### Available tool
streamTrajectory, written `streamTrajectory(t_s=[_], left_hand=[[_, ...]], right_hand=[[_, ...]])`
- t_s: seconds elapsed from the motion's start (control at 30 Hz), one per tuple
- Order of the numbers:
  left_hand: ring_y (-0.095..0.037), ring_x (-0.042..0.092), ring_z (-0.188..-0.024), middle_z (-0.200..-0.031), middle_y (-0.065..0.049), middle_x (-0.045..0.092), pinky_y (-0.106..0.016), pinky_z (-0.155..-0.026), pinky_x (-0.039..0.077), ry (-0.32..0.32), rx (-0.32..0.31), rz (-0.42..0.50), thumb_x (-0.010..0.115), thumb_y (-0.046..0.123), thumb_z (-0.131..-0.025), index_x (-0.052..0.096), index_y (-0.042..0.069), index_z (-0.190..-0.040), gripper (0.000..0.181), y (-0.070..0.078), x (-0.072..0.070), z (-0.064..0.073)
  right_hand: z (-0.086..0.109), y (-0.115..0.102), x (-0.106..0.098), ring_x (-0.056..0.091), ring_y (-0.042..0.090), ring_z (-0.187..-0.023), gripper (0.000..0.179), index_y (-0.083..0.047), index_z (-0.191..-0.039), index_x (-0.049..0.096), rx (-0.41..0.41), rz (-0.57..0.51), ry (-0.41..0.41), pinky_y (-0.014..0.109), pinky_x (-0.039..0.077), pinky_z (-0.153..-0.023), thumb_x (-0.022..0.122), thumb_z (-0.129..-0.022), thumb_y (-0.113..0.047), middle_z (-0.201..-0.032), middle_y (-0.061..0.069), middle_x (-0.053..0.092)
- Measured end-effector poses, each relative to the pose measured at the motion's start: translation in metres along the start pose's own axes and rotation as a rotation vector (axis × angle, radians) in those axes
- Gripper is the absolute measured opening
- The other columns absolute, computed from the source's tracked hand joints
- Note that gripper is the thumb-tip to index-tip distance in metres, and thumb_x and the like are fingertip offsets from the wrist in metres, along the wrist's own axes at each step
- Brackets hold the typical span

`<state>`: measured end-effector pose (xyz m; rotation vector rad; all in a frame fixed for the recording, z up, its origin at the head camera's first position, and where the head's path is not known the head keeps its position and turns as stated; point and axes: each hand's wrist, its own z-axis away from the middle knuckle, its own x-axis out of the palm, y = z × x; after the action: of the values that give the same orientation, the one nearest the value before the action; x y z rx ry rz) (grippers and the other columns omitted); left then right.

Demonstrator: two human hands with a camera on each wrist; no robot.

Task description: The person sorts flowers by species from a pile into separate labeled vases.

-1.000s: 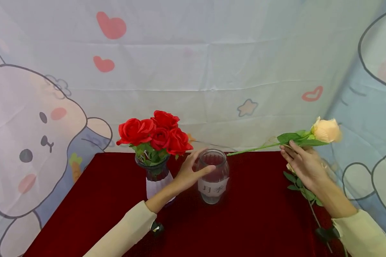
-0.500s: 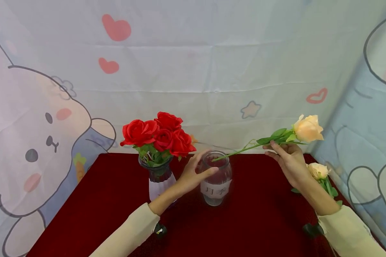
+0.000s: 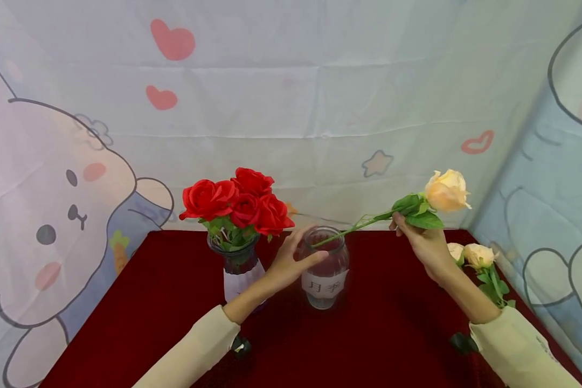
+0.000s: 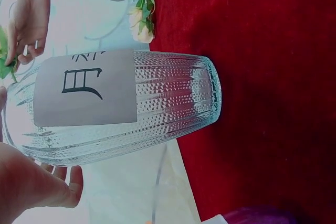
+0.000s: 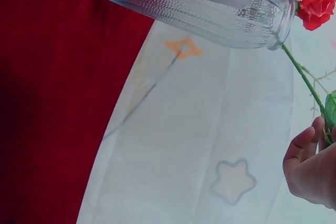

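My left hand (image 3: 291, 260) grips a clear ribbed glass jar (image 3: 326, 264) near its neck, thumb in front and fingers behind. The jar stands upright on the red cloth and bears a paper label (image 4: 86, 88) with black characters. My right hand (image 3: 424, 245) pinches the green stem of a cream rose (image 3: 447, 191) just below its leaves. The rose slants down to the left, its bloom up at the right. Its stem (image 5: 304, 77) crosses the jar's mouth, with the lower end inside the rim.
Left of the jar stands a dark glass vase (image 3: 237, 264) of several red roses (image 3: 244, 209), with a paper label. More cream roses (image 3: 479, 257) lie at the right edge of the red cloth (image 3: 368, 339). A printed curtain (image 3: 271, 108) hangs behind.
My right hand has moved left with the cream rose, bringing the stem's end from beside the jar into its mouth. My left hand stays on the jar.
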<state>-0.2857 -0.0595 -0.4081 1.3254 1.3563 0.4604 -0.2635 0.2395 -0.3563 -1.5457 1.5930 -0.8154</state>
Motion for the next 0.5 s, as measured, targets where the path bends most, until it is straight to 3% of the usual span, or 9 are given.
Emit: streamTrajectory(t_s=[0.3,0.5], left_hand=[[-0.027,0.036,-0.144,-0.156,-0.003,0.041,-0.059,-0.113,0.038,0.005,-0.019,-0.003,0.070,0.052,-0.092,0.039,0.029,-0.156,0.074,-0.001,0.000,-0.001],[-0.027,0.036,-0.146,-0.159,-0.002,0.039,-0.059,-0.114,0.038,0.005,-0.031,-0.003,0.070,0.050,-0.093,0.039,0.030,-0.156,0.073,-0.001,0.001,0.000]], right_hand=[[-0.001,-0.006,0.011,0.059,0.005,-0.078,0.011,-0.018,-0.104,0.066,-0.038,0.028,-0.011,0.020,0.050,-0.073,0.059,-0.103,-0.009,-0.087,-0.010,0.067],[0.001,0.001,0.024,0.062,0.003,-0.082,0.007,0.002,-0.105,0.064,-0.083,0.172,-0.058,0.020,0.052,-0.075,0.063,-0.100,-0.002,-0.088,-0.016,0.065]])
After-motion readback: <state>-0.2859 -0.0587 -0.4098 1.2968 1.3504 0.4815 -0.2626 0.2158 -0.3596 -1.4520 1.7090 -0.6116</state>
